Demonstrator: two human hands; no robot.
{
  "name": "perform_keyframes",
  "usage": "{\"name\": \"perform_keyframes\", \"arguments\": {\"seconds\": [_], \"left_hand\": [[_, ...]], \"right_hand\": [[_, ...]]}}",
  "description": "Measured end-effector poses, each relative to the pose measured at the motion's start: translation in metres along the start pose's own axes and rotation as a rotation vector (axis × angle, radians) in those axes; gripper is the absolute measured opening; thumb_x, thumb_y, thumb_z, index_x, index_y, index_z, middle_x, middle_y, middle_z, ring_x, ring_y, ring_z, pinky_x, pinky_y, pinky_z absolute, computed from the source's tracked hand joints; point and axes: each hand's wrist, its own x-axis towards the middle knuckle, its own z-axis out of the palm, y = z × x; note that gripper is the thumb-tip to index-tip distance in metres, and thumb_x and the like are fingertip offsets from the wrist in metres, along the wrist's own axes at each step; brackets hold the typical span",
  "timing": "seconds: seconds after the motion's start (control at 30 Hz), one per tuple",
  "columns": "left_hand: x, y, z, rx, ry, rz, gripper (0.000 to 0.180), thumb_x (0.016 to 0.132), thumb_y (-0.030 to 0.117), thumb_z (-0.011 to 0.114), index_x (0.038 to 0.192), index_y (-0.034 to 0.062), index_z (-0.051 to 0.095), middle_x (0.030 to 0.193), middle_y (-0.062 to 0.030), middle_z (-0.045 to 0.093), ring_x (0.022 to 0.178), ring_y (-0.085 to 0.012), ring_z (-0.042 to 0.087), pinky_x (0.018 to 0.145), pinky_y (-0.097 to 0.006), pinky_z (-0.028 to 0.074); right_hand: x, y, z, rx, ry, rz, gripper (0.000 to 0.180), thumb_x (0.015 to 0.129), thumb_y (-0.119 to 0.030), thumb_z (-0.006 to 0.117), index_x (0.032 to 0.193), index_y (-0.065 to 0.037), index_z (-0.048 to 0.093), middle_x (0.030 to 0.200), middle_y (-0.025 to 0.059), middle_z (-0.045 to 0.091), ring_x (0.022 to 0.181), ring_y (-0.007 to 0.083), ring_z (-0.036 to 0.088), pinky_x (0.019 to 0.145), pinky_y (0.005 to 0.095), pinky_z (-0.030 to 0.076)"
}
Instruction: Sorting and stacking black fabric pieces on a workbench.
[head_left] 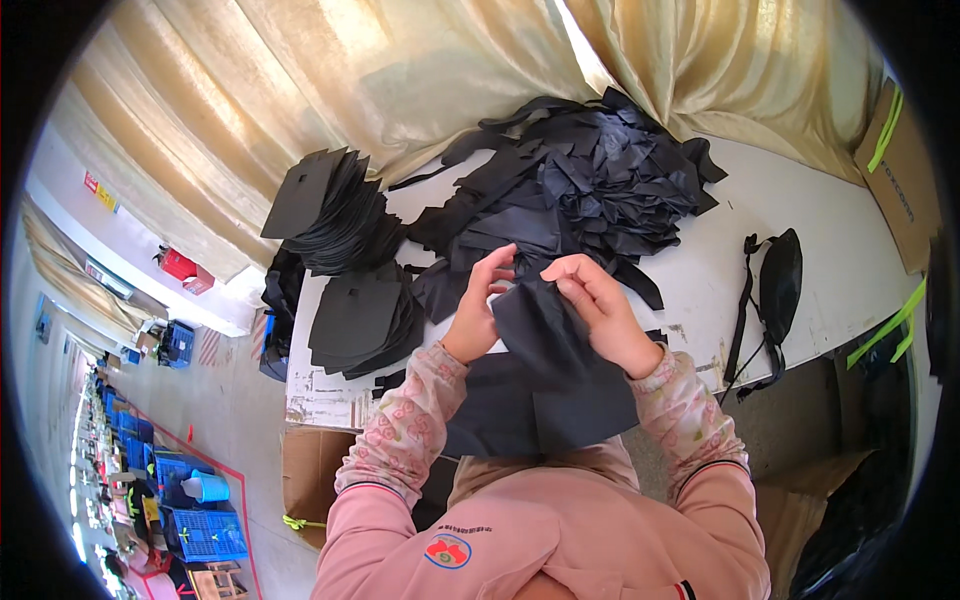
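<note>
A large sheet of black fabric [575,400] hangs in front of me, over the near edge of the table and my lap. With thumb and forefinger my right hand [606,315] pinches its upper edge. My left hand [482,305] is closed on the fabric's upper left edge, fingers curled and its thumb partly hidden. Just beyond both hands lies a heap of loose black fabric pieces [620,180], with straps among them.
Flat black pieces stand in a tall stack [325,210] and a lower stack [365,320] at the table's left. A black pouch with straps [780,285] lies on the right of the white table [700,290]. Curtains [330,80] hang behind; a cardboard box [905,180] stands far right.
</note>
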Motion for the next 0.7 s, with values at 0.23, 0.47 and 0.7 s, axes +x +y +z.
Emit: {"name": "perform_keyframes", "arguments": {"seconds": [0.23, 0.47, 0.7], "left_hand": [[0.002, -0.007, 0.0, -0.118, 0.189, 0.002, 0.019, 0.085, -0.002, 0.067, 0.099, 0.0041, 0.056, 0.087, 0.0004, 0.061, 0.078, -0.0069, 0.055, 0.07, -0.023, 0.047], [0.009, 0.028, 0.013, 0.239, 0.267, 0.161, 0.028, 0.073, -0.006, 0.068, 0.097, 0.0024, 0.056, 0.085, -0.0069, 0.06, 0.073, -0.0161, 0.058, 0.07, -0.027, 0.049], [-0.015, 0.016, -0.044, 0.551, 0.259, 0.208, 0.032, 0.062, -0.008, 0.069, 0.09, 0.0048, 0.06, 0.09, -0.01, 0.063, 0.086, -0.0288, 0.063, 0.077, -0.034, 0.05]], "right_hand": [[-0.001, -0.013, -0.015, -0.576, 0.059, -0.199, 0.019, 0.088, -0.007, 0.063, 0.107, -0.004, 0.06, 0.096, 0.0106, 0.058, 0.089, 0.0298, 0.058, 0.079, 0.0346, 0.046], [-0.011, -0.036, 0.028, -0.746, 0.009, -0.216, 0.047, 0.076, -0.016, 0.078, 0.116, -0.006, 0.055, 0.094, 0.0104, 0.06, 0.087, 0.0293, 0.059, 0.078, 0.0367, 0.044], [-0.025, -0.032, -0.007, -0.607, -0.095, -0.168, 0.019, 0.082, 0.001, 0.062, 0.1, -0.004, 0.059, 0.089, 0.0133, 0.056, 0.08, 0.0326, 0.059, 0.069, 0.0391, 0.049]]}}
